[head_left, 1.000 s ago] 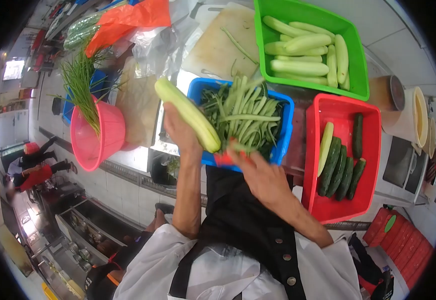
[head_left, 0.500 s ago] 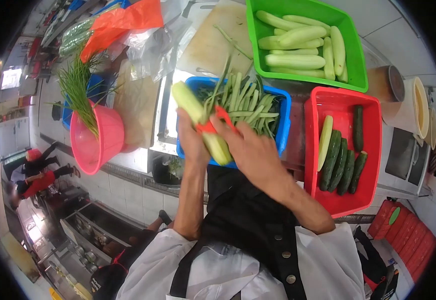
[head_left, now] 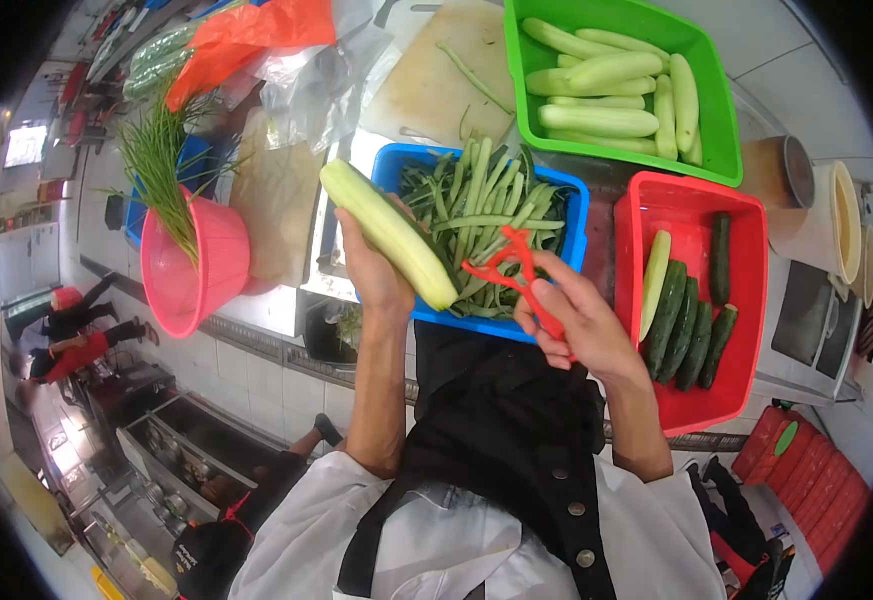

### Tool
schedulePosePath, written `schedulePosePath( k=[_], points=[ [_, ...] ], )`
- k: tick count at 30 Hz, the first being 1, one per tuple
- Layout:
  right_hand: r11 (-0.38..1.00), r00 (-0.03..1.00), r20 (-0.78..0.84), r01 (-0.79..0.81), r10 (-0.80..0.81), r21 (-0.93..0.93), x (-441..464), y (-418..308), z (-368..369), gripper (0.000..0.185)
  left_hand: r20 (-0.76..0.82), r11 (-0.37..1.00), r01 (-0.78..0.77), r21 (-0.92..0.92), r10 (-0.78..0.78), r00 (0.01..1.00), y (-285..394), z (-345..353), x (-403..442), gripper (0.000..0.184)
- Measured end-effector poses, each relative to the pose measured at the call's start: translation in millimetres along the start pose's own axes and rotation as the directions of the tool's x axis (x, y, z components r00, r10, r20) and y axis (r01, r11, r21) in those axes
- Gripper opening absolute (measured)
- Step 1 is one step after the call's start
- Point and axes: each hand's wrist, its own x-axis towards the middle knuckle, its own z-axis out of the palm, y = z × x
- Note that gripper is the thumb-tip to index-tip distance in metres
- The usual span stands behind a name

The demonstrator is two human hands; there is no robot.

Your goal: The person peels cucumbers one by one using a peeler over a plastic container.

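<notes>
My left hand [head_left: 371,265] is wrapped round a mostly pale, peeled cucumber [head_left: 388,232], held at a slant over the near left part of a blue bin [head_left: 578,235]. Green peel strips [head_left: 486,200] are heaped in that bin. A red peeler [head_left: 531,285] is gripped by its handle in my right hand [head_left: 586,320], its head apart from the cucumber and over the peels. To the right, a red bin [head_left: 691,405] holds several dark cucumbers [head_left: 669,305] and one pale one [head_left: 655,285].
A green bin [head_left: 724,115] of peeled cucumbers stands at the back right. Cutting boards [head_left: 446,75], plastic bags and a pink basket [head_left: 196,275] with long green stalks are at the left. A person in a dark cap [head_left: 206,555] is at the lower left; others are farther off.
The peeler was across the cucumber half a second ago; my right hand has drawn it away to the right. The cucumber has shifted slightly left in my left hand.
</notes>
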Motion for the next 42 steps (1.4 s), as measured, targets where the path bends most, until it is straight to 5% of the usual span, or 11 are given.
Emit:
schedulePosePath(
  k=[1, 3, 4, 5, 6, 9, 14, 23, 27, 32, 42],
  points=[
    [0.898, 0.968, 0.087, -0.25, 0.234, 0.362, -2, -4, -4, 0.035, -0.008, 0.995, 0.044, -0.088, -0.045, 0.999, 1, 1, -1, 0.052],
    [0.944, 0.973, 0.018, -0.229, 0.231, 0.237, 5, 3, -3, 0.037, 0.013, 0.992, 0.055, -0.114, -0.054, 0.998, 2, -1, -5, 0.055],
    [0.943, 0.961, -0.138, 0.195, -0.238, -0.268, 19, 16, -2, 0.039, 0.098, 0.991, 0.094, -0.093, -0.085, 0.992, 3, -2, -7, 0.056],
    [0.532, 0.739, -0.039, 0.446, -0.672, -0.72, 27, 23, 1, 0.042, 0.187, 0.988, 0.135, -0.069, -0.12, 0.975, 2, -1, -10, 0.057],
    [0.618, 0.83, -0.062, 0.361, -0.555, -0.698, 27, 14, 8, 0.049, 0.195, 0.988, 0.136, -0.069, -0.121, 0.973, 1, 1, -13, 0.057],
    [0.566, 0.831, -0.083, 0.298, -0.55, -0.769, 41, -13, 31, 0.051, 0.193, 0.952, 0.066, 0.3, -0.128, 0.973, -4, 11, -28, 0.054],
    [0.579, 0.847, -0.088, 0.279, -0.525, -0.766, 53, -32, 39, 0.049, 0.238, 0.877, -0.135, 0.462, 0.024, 0.971, -5, 13, -32, 0.053],
    [0.29, 0.976, 0.182, 0.21, -0.12, -0.934, -18, 55, 37, 0.054, -0.051, 0.973, -0.165, -0.16, 0.158, 0.986, 23, -19, 31, 0.061],
    [0.546, 0.881, -0.021, 0.275, -0.473, -0.792, 20, -11, 33, 0.049, 0.167, 0.997, -0.042, 0.066, 0.031, 0.985, 3, -3, 3, 0.058],
    [0.504, 0.794, -0.052, 0.332, -0.605, -0.797, 59, -31, 31, 0.048, 0.25, 0.866, -0.212, 0.453, 0.104, 0.963, -2, 21, -29, 0.052],
    [0.561, 0.795, 0.013, 0.438, -0.606, -0.702, 68, -31, 29, 0.046, 0.314, 0.901, -0.115, 0.419, -0.025, 0.949, 15, 7, -22, 0.057]
  ],
)
